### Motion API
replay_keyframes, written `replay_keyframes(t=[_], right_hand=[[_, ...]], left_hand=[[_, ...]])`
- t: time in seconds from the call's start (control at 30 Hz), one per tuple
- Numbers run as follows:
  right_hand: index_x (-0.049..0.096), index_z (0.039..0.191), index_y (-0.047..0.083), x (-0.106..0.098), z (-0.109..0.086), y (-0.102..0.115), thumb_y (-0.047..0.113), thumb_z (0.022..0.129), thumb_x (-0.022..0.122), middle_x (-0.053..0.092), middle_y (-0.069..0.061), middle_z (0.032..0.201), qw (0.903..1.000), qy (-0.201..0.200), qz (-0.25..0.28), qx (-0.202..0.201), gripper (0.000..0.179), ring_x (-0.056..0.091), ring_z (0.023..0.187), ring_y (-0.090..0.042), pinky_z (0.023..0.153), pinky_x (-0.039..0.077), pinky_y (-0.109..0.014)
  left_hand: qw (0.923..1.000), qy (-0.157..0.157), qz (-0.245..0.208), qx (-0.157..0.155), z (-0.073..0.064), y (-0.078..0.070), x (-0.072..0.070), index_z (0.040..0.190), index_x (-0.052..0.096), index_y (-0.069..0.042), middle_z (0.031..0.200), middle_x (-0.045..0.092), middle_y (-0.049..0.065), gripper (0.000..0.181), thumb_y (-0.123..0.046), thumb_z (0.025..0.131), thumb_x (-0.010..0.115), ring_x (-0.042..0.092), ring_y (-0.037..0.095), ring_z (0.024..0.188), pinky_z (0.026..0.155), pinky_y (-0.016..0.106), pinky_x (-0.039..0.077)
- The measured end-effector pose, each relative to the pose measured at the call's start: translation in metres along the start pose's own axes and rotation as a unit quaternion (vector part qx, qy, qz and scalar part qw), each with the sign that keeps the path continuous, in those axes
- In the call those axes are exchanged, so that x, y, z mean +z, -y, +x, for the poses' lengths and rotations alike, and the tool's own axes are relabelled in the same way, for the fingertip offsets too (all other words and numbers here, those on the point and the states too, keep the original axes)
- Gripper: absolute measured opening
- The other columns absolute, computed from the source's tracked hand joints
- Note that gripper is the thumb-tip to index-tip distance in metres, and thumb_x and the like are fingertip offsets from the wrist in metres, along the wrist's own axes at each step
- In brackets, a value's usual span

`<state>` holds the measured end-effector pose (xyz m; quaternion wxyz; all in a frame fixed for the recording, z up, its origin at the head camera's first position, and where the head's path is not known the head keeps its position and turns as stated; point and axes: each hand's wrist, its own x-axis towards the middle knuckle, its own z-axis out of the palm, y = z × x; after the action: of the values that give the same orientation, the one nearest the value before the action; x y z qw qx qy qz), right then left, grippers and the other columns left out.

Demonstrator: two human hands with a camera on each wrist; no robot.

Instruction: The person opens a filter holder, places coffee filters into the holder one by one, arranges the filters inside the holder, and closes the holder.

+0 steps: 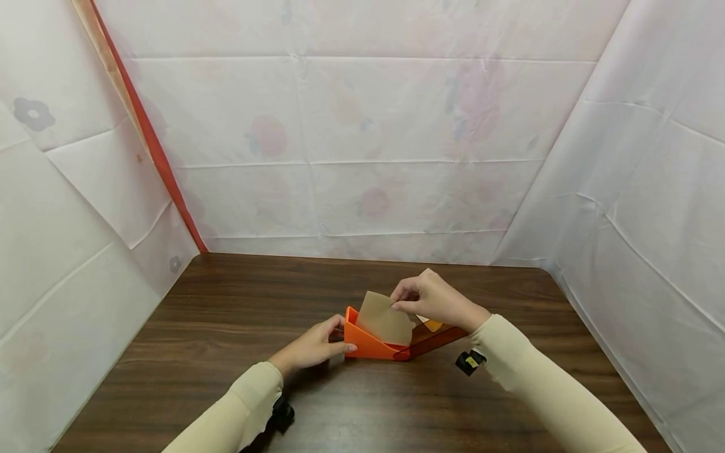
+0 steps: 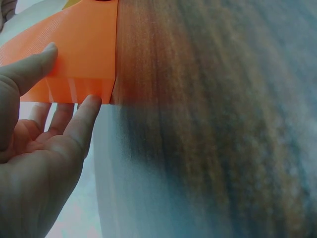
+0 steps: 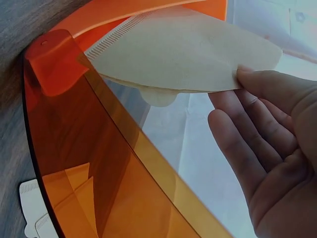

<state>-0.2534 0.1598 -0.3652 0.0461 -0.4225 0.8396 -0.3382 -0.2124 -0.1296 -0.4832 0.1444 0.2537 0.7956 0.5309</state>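
Observation:
An orange filter holder (image 1: 367, 343) stands on the table, its amber see-through lid (image 1: 437, 340) swung down to the right. My left hand (image 1: 311, 346) holds the holder at its left end. In the left wrist view the thumb (image 2: 37, 67) lies on one orange face and the fingertips touch the adjoining side. My right hand (image 1: 433, 296) pinches a tan paper coffee filter (image 1: 381, 318) by its edge, between thumb and fingers. In the right wrist view the filter's crimped edge (image 3: 119, 35) lies at the holder's opening; its lower part is inside.
More white filters (image 3: 37, 210) lie on the dark wooden table (image 1: 238, 308), partly seen through the lid. Pale printed cloth (image 1: 362, 126) hangs behind and on both sides. A wrist camera (image 1: 470, 362) sits under the right wrist.

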Motion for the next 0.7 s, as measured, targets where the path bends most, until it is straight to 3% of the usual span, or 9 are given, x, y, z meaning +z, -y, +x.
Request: replay_keyframes(t=[0.13, 0.3, 0.5, 0.7], right_hand=[[0.075, 0.093, 0.009, 0.005, 0.001, 0.001, 0.014, 0.090, 0.077, 0.073, 0.006, 0.079, 0.9998, -0.008, -0.016, -0.013, 0.006, 0.064, 0.061, -0.010, 0.055, 0.052, -0.025], [0.074, 0.094, 0.010, 0.012, 0.000, 0.003, 0.016, 0.091, 0.076, 0.073, 0.008, 0.082, 0.9997, 0.004, -0.022, 0.007, 0.007, 0.064, 0.067, -0.003, 0.060, 0.053, -0.024], [0.074, 0.096, 0.014, 0.022, 0.001, 0.006, 0.016, 0.092, 0.076, 0.073, 0.009, 0.084, 0.9992, 0.012, -0.021, 0.032, 0.005, 0.063, 0.068, -0.005, 0.062, 0.054, -0.025], [0.073, 0.096, 0.013, 0.032, 0.003, 0.003, 0.016, 0.093, 0.074, 0.072, 0.006, 0.081, 0.9989, 0.025, -0.009, 0.037, 0.004, 0.057, 0.055, -0.007, 0.054, 0.051, -0.025]], left_hand=[[1.0000, 0.002, -0.002, -0.004, 0.000, -0.001, 0.000, 0.116, 0.054, -0.008, 0.115, 0.065, 0.004, 0.029, -0.020, 0.096, 0.071, 0.062, 0.023, 0.114, 0.095, 0.036, 0.050], [1.0000, 0.003, -0.004, 0.000, 0.000, -0.001, 0.000, 0.116, 0.053, -0.007, 0.116, 0.065, 0.004, 0.029, -0.019, 0.096, 0.071, 0.062, 0.024, 0.114, 0.094, 0.033, 0.050], [0.9999, 0.005, -0.010, -0.003, -0.001, -0.001, 0.000, 0.117, 0.053, -0.007, 0.117, 0.064, 0.006, 0.029, -0.019, 0.097, 0.070, 0.062, 0.024, 0.115, 0.095, 0.034, 0.051], [0.9999, 0.008, -0.015, -0.002, -0.002, -0.002, 0.000, 0.118, 0.053, -0.007, 0.119, 0.064, 0.006, 0.029, -0.019, 0.097, 0.069, 0.061, 0.024, 0.116, 0.094, 0.033, 0.051]])
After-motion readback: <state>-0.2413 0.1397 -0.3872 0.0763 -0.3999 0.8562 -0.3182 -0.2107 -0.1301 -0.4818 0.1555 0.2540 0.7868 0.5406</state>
